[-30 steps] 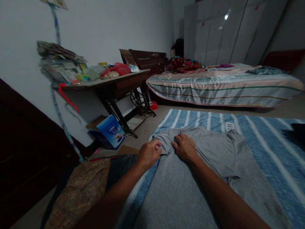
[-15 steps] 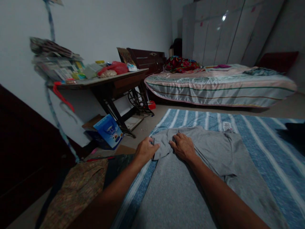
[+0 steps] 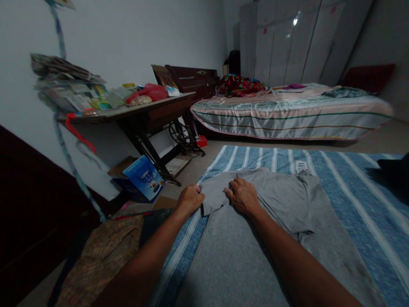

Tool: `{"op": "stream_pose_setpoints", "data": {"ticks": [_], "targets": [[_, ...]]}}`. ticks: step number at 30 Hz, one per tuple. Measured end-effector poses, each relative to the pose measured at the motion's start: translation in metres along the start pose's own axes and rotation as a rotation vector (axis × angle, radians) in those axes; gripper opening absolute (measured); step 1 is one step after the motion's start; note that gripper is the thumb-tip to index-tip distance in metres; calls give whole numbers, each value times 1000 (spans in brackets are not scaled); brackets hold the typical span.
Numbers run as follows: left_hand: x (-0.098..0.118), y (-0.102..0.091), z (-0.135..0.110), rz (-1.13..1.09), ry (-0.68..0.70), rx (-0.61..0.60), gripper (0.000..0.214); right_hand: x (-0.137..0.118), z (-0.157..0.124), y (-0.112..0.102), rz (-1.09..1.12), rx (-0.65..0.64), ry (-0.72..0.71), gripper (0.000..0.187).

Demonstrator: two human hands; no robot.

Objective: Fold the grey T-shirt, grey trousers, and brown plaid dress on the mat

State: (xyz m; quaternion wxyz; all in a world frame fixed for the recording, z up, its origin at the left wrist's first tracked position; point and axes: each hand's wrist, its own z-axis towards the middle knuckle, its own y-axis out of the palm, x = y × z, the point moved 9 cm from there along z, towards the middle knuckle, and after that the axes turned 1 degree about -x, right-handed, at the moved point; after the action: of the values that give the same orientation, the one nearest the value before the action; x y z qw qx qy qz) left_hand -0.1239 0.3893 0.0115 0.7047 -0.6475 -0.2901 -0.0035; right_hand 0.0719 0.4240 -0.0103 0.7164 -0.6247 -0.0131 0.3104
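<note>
A grey T-shirt [image 3: 236, 251] lies spread on a blue and white striped cloth [image 3: 358, 204], its sleeves folded inward over the body. At the outer edge of the left-hand sleeve, my left hand [image 3: 191, 198] pinches the fabric between thumb and fingers. My right hand [image 3: 243, 194] rests flat on the shirt near the shoulder, thumb apart from the fingers. The sleeve fabric between the two hands is stretched fairly smooth. The other sleeve, to the right of my right forearm, has a dark creased hem.
Left of the cloth are a patterned fabric [image 3: 108, 247] and a blue box [image 3: 143, 177] on the floor. A sewing-machine table [image 3: 137, 111] loaded with bags and boxes stands along the wall. Behind the cloth is a bed [image 3: 287, 115]; a dark object [image 3: 394, 170] sits at right.
My left hand has drawn the sleeve edge slightly left, and the sleeve has fewer wrinkles. My right hand stays in place on the shirt. The view has shifted a little.
</note>
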Motion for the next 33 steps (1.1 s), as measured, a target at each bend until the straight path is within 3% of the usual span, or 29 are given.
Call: {"op": "stream_pose_setpoints", "data": {"ticks": [3,6,11,15,19,25,33], "targets": [[2,-4,2,93,1,6,6,0,0,0,-6,5,-2,33],[13,-9,9,167,41,34,21,-1,1,1,-12,-3,-8,34],[41,-4,29,200,255,-68,49,-1,0,0,-14,-8,-8,34],[47,4,38,174,375,-198,46,-1,0,0,-15,1,-15,35],[39,4,41,118,413,-226,39,0,1,0,-11,0,-1,35],[28,-3,48,-65,415,-135,13,-1,0,-2,-8,-14,3,34],[16,-14,50,-335,315,26,9,0,1,-2,-18,7,-7,34]]}}
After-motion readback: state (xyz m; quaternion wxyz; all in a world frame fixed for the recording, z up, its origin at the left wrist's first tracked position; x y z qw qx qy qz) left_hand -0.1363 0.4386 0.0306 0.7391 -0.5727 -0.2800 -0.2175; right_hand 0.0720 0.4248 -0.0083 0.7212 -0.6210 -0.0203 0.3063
